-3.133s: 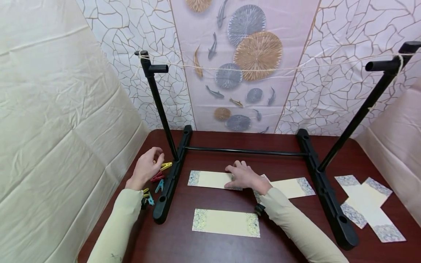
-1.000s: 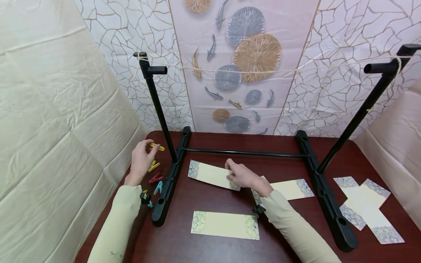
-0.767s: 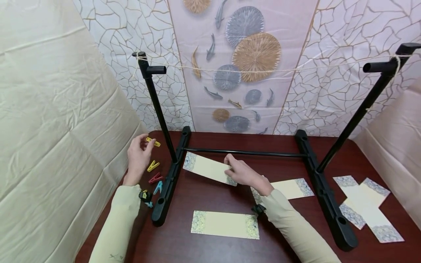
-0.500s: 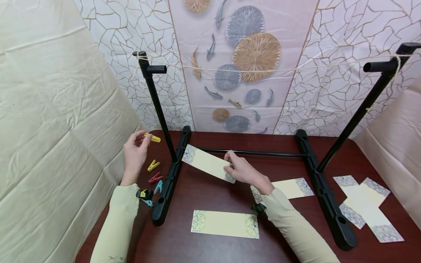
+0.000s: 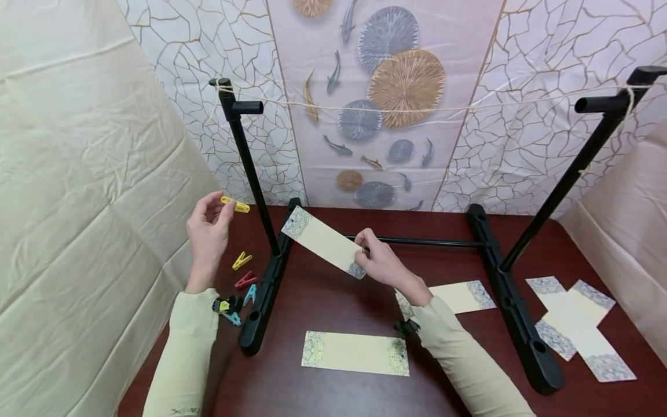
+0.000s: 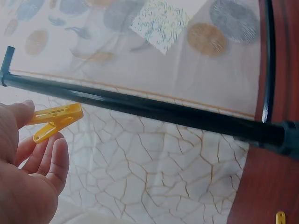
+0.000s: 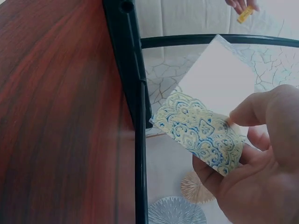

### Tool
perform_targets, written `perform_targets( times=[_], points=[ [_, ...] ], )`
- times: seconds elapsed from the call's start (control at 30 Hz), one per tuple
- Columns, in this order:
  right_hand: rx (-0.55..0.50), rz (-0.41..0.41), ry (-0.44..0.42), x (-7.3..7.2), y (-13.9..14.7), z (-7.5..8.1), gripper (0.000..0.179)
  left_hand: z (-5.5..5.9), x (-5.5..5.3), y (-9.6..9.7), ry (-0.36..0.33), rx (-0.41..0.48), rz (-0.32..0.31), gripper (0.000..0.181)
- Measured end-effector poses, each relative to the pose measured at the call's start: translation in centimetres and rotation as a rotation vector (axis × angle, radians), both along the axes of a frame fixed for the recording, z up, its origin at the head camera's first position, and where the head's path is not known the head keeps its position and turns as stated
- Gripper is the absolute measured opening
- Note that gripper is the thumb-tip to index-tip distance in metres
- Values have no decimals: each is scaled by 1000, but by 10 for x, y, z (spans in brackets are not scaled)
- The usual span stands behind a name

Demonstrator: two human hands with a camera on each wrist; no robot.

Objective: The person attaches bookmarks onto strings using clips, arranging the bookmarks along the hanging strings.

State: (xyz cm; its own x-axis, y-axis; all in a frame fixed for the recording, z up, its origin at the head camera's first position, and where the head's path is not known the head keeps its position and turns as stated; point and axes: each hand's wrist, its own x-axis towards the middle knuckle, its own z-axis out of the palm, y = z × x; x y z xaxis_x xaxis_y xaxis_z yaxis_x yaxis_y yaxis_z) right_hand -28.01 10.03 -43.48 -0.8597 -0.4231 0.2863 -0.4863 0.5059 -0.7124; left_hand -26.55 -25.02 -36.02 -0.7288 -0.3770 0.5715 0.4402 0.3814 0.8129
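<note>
My left hand (image 5: 209, 234) pinches a yellow clothespin (image 5: 235, 205) between thumb and fingers, raised to the left of the black post. In the left wrist view that clothespin (image 6: 56, 119) points away from the fingertips. My right hand (image 5: 384, 260) grips one end of a cream card (image 5: 325, 242) with patterned ends, lifted and tilted with its far end up to the left. The right wrist view shows the thumb on top of the card (image 7: 205, 123) at its blue-and-yellow scrollwork, the fingers beneath. Above both hands a thin string (image 5: 323, 108) runs between the posts.
A black frame with a left post (image 5: 247, 168), right post (image 5: 565, 179) and crossbar (image 5: 432, 241) stands on the dark red table (image 5: 271, 394). Other cards lie in front (image 5: 355, 353), under the right forearm (image 5: 461, 297) and stacked at right (image 5: 581, 327). Yellow (image 5: 242, 260), red (image 5: 246, 280) and blue clothespins (image 5: 250, 295) lie left.
My left hand has picked up a yellow clothespin and moved up and left with it. My right hand has lifted the card off the table, its left end swinging upward.
</note>
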Motion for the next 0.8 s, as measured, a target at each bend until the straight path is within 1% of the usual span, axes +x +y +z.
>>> perform_targets(
  times=[0.13, 0.23, 0.3, 0.5, 0.6, 0.73, 0.8],
  points=[
    [-52, -39, 7, -1, -2, 4, 17, 6, 4, 4, 44, 7, -5, 36],
    [-77, -75, 16, -3, -4, 8, 17, 12, 6, 8, 91, 15, -30, 36],
    [-90, -92, 7, -4, -5, 10, 16, 16, 7, 10, 119, 18, -47, 36],
    [-129, -111, -5, -4, -9, 20, 18, 28, 10, 14, 149, 26, -97, 34],
    [-177, -106, 7, -5, -11, 27, 17, 39, 11, 19, 189, 33, -152, 33],
    [-244, -98, 28, -9, -16, 35, 15, 55, 8, 26, 282, 57, -223, 28],
    [-265, -91, 25, -2, -20, 48, 15, 62, 8, 29, 311, 76, -240, 27]
  ],
)
